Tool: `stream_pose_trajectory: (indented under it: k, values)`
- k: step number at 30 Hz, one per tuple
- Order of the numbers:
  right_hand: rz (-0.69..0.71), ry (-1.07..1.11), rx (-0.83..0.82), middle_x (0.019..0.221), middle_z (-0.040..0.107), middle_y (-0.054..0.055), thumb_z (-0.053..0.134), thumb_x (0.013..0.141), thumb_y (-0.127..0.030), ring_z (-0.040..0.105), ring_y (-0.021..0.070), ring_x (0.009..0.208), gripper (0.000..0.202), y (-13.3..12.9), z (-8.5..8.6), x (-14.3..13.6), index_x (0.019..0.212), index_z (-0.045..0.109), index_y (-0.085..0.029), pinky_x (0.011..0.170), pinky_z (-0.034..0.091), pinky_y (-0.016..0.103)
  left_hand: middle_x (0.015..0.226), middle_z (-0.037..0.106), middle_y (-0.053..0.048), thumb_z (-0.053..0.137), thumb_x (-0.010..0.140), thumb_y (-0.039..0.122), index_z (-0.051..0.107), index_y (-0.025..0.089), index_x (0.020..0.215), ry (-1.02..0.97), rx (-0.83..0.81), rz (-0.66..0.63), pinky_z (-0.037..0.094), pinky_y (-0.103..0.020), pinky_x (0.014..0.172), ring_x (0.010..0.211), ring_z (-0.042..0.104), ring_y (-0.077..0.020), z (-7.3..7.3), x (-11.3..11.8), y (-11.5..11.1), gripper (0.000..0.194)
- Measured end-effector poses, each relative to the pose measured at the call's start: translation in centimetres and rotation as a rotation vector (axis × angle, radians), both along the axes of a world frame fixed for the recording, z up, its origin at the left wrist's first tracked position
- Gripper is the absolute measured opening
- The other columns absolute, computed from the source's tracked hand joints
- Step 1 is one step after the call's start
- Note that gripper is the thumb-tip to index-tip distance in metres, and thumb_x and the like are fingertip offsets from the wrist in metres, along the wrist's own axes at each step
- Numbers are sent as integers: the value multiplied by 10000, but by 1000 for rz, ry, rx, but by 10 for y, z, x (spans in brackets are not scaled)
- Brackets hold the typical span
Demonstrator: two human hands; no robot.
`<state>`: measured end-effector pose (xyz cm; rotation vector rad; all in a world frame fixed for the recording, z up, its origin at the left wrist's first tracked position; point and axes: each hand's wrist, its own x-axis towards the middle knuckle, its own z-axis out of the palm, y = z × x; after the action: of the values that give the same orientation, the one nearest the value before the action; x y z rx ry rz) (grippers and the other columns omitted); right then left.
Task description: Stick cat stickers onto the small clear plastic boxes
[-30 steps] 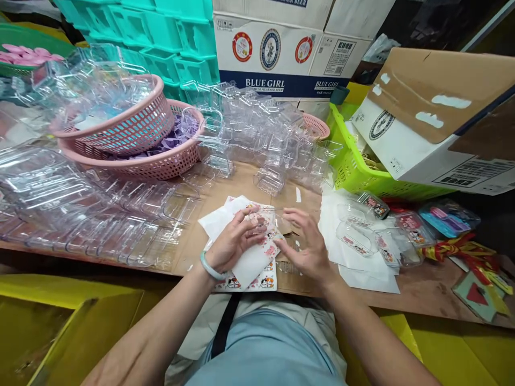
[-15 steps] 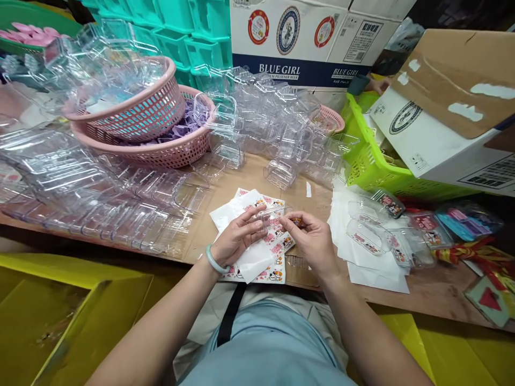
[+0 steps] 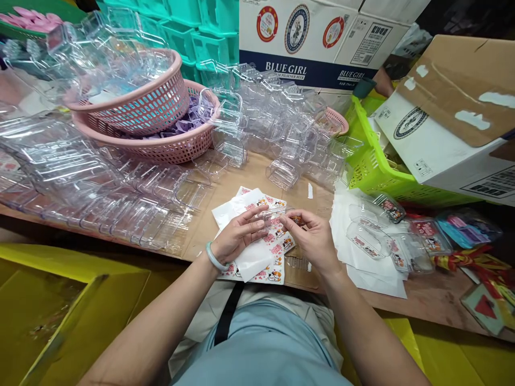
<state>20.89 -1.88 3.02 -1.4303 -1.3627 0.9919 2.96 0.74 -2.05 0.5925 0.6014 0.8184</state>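
Note:
My left hand (image 3: 240, 236), a pale bangle on its wrist, holds a small clear plastic case piece (image 3: 274, 214) with its fingers curled along the near edge. Thumb and forefinger of my right hand (image 3: 313, 240) pinch a small printed cartoon sticker (image 3: 296, 219) at the piece's right end; whether the two touch is unclear. Beneath both hands lie sticker sheets (image 3: 277, 276) with cartoon animals and pink lettering, partly covered by white backing paper (image 3: 253, 261). Several clear pieces with stickers on them (image 3: 366, 242) rest on white papers to the right.
Clear plastic pieces (image 3: 137, 214) line the table's left side, and more are heaped (image 3: 277, 118) at the back. Pink baskets (image 3: 161, 150) stand at back left. A green basket (image 3: 374, 166) under a tilted carton (image 3: 438, 128) stands right. Behind is a beer carton (image 3: 317, 64).
The camera view has shifted slightly. Both hands keep nearly the same pose, still holding the clear piece and the sticker.

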Motion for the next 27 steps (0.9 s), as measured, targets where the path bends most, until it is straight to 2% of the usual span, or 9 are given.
stream_pose_trajectory:
  k: [10,13,17,19,21,23,25,27]
  values:
    - [11,-31,1,673,632,5,666,804,-388,545,129,600,227,1,-6,2,796,686,-163,577,432,241,1187,639,-68,709,761,204,612,228,1200,8,-3,-5,436,-399,1002,1119,590,-224,2,0,0,451]
    - [-10,-132,27,698,644,10,642,826,-381,549,135,603,204,-3,-9,-2,818,681,-181,574,432,244,1164,644,-66,741,736,249,611,227,1178,69,6,23,442,-378,981,1097,596,-215,7,5,-3,461]
    - [-60,-370,132,751,652,24,604,853,-372,555,150,635,178,-9,-12,-5,801,669,-216,609,439,258,1077,671,-59,784,681,255,593,212,1131,193,61,103,450,-334,930,1025,616,-192,11,15,-6,490]
    - [-142,-438,191,703,598,8,628,833,-385,533,146,620,167,-8,-16,-2,852,648,-221,620,442,262,1023,680,-52,786,673,269,584,203,1111,235,61,136,458,-328,905,988,625,-187,13,18,-7,486]
    - [-287,-399,214,739,550,-8,673,788,-411,509,137,616,331,-6,-21,5,1043,577,-222,609,448,257,1012,680,-52,781,677,282,573,201,1112,266,28,146,467,-332,893,978,631,-190,17,19,-7,489]
    - [-398,-288,193,927,552,34,723,723,-447,540,147,711,660,-3,-25,12,1262,413,-225,618,473,259,1040,675,-59,773,687,285,565,203,1120,276,12,139,474,-336,889,996,629,-198,22,18,-7,488]
    - [-367,-177,131,1157,515,102,763,659,-475,576,186,882,900,-3,-26,15,1377,272,-244,669,506,280,1069,668,-65,766,698,288,567,205,1127,270,40,109,483,-340,882,1010,626,-209,27,18,-7,480]
    - [-209,-70,20,1225,515,111,757,663,-493,586,210,969,874,-6,-23,16,1373,305,-255,729,522,301,1063,671,-66,762,704,295,579,209,1136,259,86,59,493,-344,868,997,630,-220,33,19,-9,477]
